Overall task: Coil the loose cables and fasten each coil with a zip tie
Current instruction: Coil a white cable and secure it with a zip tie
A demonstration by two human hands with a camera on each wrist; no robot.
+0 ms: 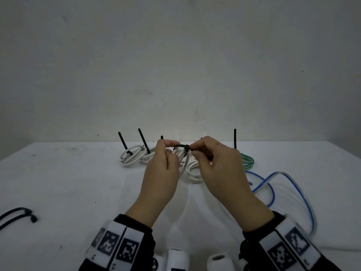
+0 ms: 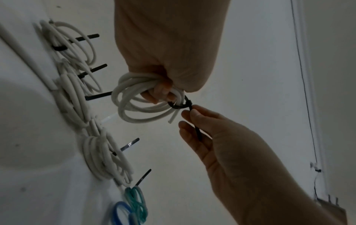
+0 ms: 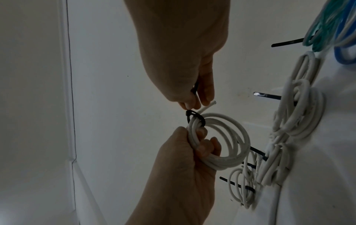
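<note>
Left hand (image 1: 160,173): you grip the white coil (image 2: 138,103), held above mid-table.
Right hand (image 1: 220,165): you pinch the zip tie (image 2: 181,105) tail.
Tie: looped round the coil, not yet snug.
Risk: a skewed pull may let a loop slip free.
Outstanding: blue cable (image 1: 273,184) loose, right.

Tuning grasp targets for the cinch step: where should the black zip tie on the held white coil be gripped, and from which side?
Grip the zip tie on its free tail just past the head, coming from the right, as the right hand does. The loop hugs the white coil, held by the left hand; only the tail sticks out clear.
</note>
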